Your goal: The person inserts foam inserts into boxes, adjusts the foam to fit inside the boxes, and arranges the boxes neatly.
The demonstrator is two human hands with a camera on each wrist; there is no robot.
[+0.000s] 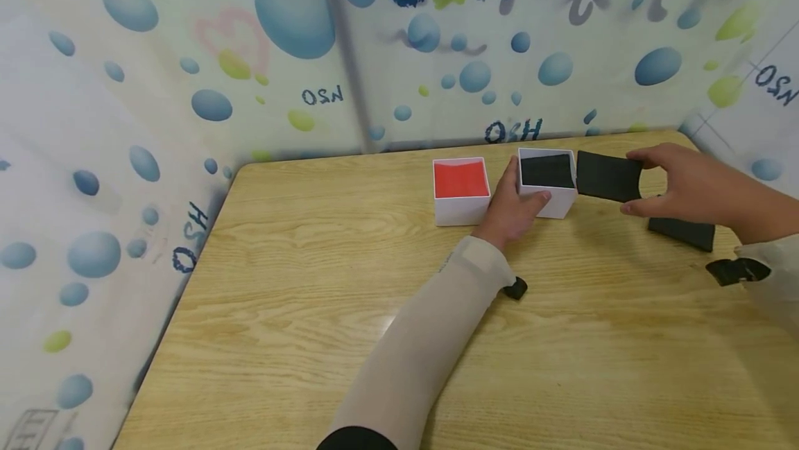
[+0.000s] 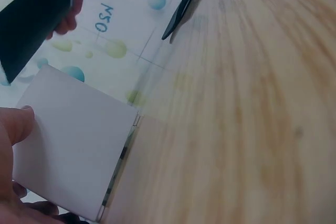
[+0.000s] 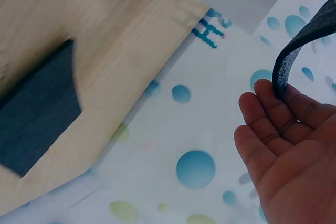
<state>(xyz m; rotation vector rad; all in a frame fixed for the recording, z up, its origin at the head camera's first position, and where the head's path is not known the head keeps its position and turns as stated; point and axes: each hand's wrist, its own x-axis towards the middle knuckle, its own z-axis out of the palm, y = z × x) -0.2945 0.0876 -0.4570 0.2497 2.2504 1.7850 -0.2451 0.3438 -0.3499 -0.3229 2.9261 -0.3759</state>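
A white box with a black lining (image 1: pixel 547 179) stands at the far side of the wooden table (image 1: pixel 374 339). My left hand (image 1: pixel 519 197) grips it, thumb on its left wall and fingers at its front; the left wrist view shows the thumb (image 2: pixel 16 124) on the box's white side (image 2: pixel 73 140). Just right of the box, my right hand (image 1: pixel 637 183) pinches a black foam pad (image 1: pixel 607 176) and holds it above the table. In the right wrist view the pad (image 3: pixel 310 40) bends over the fingertips (image 3: pixel 273 103). A second black foam pad (image 1: pixel 682 231) lies flat under the right hand.
A white box with a red lining (image 1: pixel 460 190) stands just left of the left hand. A bubble-patterned sheet (image 1: pixel 187 89) walls the table at the back and on both sides. The table's right corner (image 1: pixel 683 134) is close behind the right hand.
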